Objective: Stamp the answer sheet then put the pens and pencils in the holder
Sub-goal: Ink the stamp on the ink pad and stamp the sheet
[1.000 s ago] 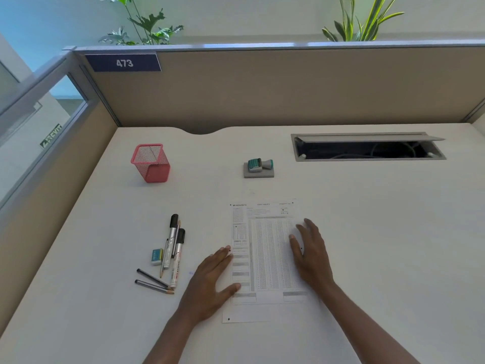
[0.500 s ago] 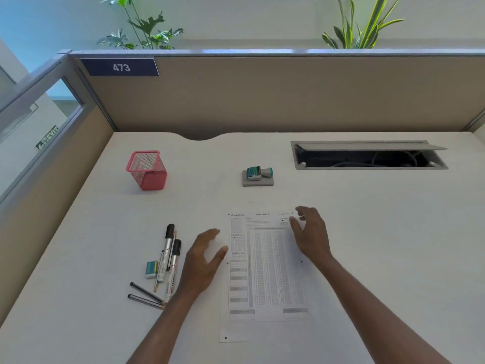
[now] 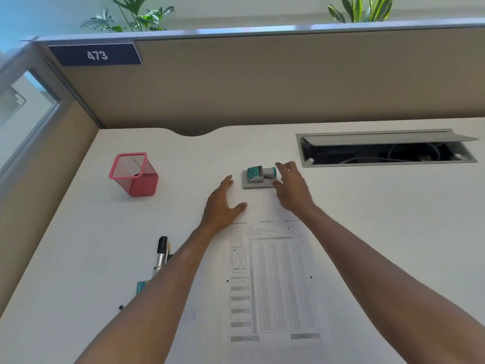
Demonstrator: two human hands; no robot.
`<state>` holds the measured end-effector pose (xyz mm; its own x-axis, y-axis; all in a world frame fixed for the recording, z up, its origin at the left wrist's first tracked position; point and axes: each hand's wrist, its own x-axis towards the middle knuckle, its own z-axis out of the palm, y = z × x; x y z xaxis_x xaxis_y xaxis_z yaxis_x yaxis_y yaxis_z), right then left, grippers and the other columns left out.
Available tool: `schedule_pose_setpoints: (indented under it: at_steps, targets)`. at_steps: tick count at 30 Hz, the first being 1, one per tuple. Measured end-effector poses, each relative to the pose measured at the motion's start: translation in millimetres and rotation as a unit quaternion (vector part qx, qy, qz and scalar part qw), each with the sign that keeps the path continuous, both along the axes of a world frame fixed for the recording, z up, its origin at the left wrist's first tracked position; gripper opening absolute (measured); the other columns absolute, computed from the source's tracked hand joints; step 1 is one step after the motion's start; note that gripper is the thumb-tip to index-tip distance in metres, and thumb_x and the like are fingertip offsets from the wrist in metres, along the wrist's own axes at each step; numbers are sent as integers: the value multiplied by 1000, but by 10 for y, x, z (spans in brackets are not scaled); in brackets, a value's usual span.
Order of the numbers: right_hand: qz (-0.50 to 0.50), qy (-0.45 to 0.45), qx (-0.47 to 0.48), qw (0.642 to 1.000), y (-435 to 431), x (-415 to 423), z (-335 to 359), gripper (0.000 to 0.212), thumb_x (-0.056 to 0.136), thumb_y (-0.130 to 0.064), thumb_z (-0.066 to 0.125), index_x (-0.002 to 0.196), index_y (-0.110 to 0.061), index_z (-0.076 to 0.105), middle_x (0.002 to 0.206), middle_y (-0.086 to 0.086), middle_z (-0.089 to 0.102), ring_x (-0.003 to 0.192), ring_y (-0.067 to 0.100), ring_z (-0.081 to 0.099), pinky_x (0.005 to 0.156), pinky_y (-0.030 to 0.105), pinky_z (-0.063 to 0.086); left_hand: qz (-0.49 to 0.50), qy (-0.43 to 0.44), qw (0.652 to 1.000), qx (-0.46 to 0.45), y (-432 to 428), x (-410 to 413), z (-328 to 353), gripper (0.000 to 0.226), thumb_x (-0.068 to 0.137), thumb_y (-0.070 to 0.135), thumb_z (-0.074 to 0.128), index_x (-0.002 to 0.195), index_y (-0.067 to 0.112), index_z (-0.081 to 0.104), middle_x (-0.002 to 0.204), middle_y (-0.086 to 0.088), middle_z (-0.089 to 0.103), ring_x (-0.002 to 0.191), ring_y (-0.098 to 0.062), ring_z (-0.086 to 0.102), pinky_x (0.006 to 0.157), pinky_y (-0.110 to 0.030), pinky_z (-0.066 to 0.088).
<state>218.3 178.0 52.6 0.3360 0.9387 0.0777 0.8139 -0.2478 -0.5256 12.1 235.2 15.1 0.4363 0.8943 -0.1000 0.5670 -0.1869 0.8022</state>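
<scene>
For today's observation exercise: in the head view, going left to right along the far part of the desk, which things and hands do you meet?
Red mesh holder → left hand → green stamp on its grey pad → right hand → open cable tray.

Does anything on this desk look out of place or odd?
Only small things: the stamp lies tipped on its side on its grey pad, and the cable hatch at the back stands open, wires showing.
</scene>
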Motion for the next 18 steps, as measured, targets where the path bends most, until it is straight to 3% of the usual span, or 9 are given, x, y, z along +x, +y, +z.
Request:
schedule_pose_setpoints:
  at_steps: [4, 9, 18]
  targets:
    - [25, -47, -33, 998, 189, 60, -20, 42, 95, -15, 59, 134, -6, 47, 129, 16, 47, 107, 36, 54, 86, 46, 50, -13, -3, 1000, 8, 197, 139, -24, 93, 77, 31, 79, 150, 30, 21, 148, 9, 44, 135, -17, 41, 114, -39, 33]
    - [62, -116, -44, 990, 323, 121, -52, 20, 90, -9, 61, 108, -1, 60, 115, 16, 53, 99, 36, 53, 75, 41, 47, -39, -30, 998, 39, 369, 236, -13, 96, 71, 18, 82, 149, 25, 27, 143, 4, 51, 131, -16, 47, 113, -33, 33]
    - [71, 25, 28, 997, -37, 185, -85, 22, 89, -5, 66, 110, 2, 66, 101, 13, 55, 81, 22, 52, 72, 31, 44, -48, -30, 997, 57, 450, 242, -83, 97, 70, 24, 83, 149, 26, 27, 140, 7, 54, 131, -14, 48, 112, -34, 34]
